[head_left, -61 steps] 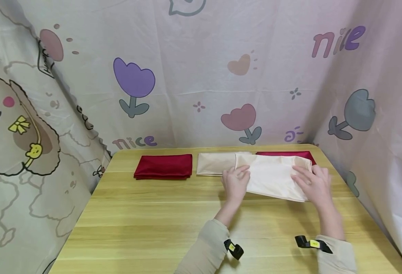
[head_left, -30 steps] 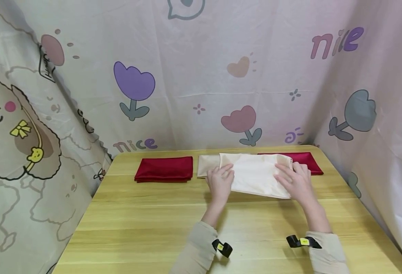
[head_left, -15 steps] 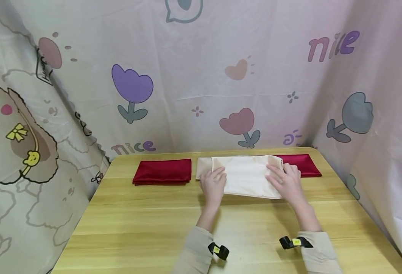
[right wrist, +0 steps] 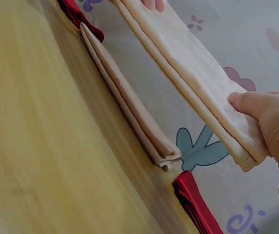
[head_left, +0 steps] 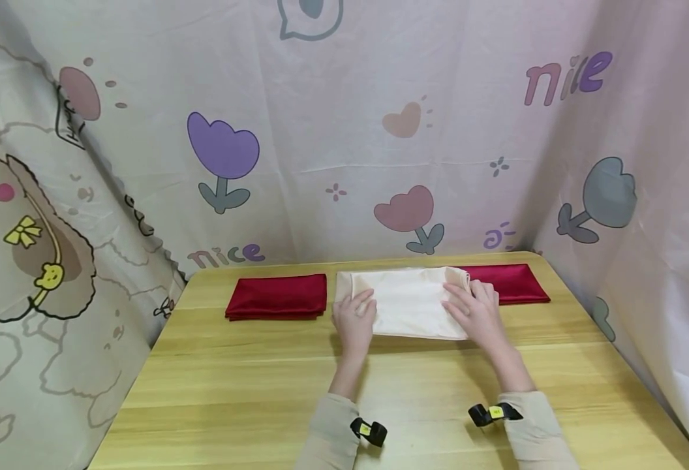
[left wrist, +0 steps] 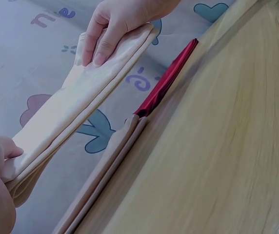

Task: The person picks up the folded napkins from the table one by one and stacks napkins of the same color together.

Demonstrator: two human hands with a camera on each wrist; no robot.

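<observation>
A folded cream cloth (head_left: 412, 303) is held in the air between my two hands, as the wrist views show a gap beneath it. My left hand (head_left: 355, 323) pinches its left end, thumb on the near face. At the other end my right hand (head_left: 478, 316) grips it the same way, fingers on top and thumb along the side. Below lies a second folded cream cloth (right wrist: 129, 107), flat on the table; in the head view only its left strip shows past the held one.
A folded red cloth (head_left: 276, 297) lies left of the cream one on the wooden table (head_left: 233, 391). Another red cloth (head_left: 511, 284) lies to the right, partly hidden by my right hand. A printed curtain (head_left: 315, 130) hangs right behind the table's back edge.
Both hands have carried the held cream cloth leftward, from partly over the right red cloth to above the cream cloth on the table. More of the right red cloth now shows.
</observation>
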